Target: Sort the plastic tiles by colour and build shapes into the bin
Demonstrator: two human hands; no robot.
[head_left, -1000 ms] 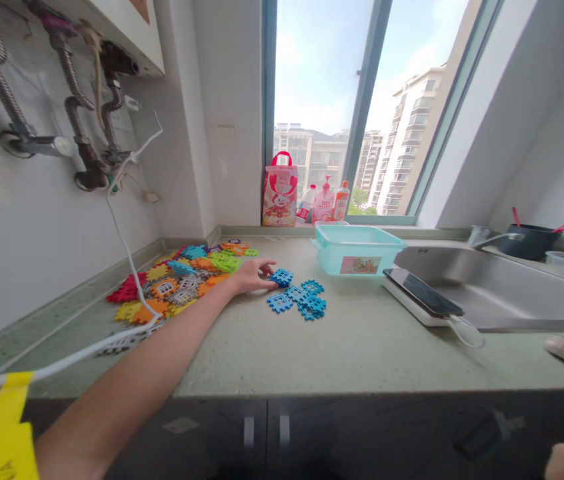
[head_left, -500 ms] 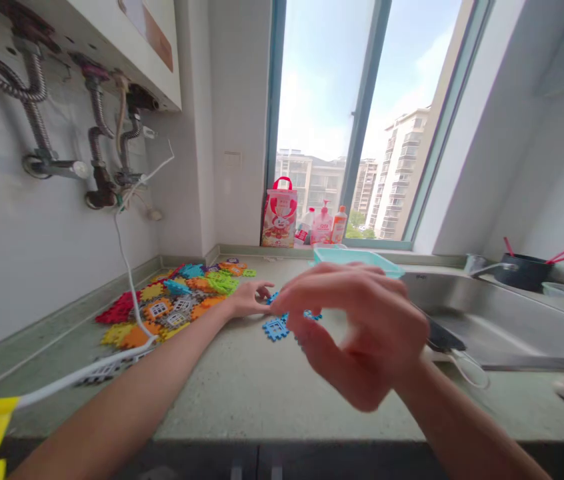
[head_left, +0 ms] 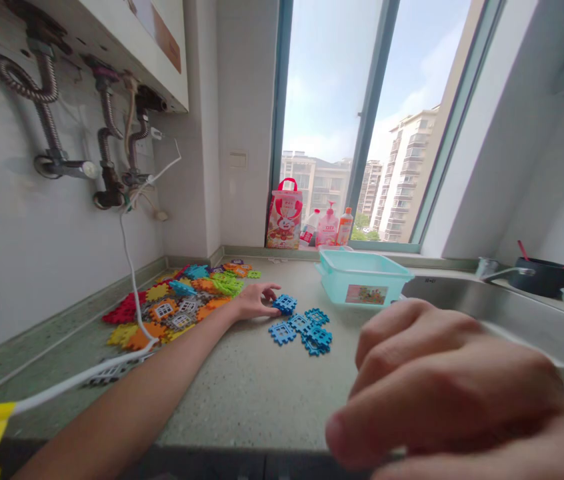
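1. Reaching far across the speckled green stone surface [head_left: 262, 393], the left hand [head_left: 255, 301] is resting its loosely spread fingers against a blue square plastic interlocking tile [head_left: 285, 304]; it is touching the tile, not lifting it.
2. Just beyond those fingertips, to their right, a small cluster of matching blue tiles [head_left: 309, 328] is lying flat; behind the wrist, a mixed heap of red, yellow, orange and green tiles [head_left: 177, 303] is spreading out.
3. The right hand [head_left: 462, 400] is hovering close to the camera, fingers curled; I cannot tell whether it is holding anything.
4. Judging by this, blue tiles are being sorted out; next, the touched tile probably needs pinching by its edges.
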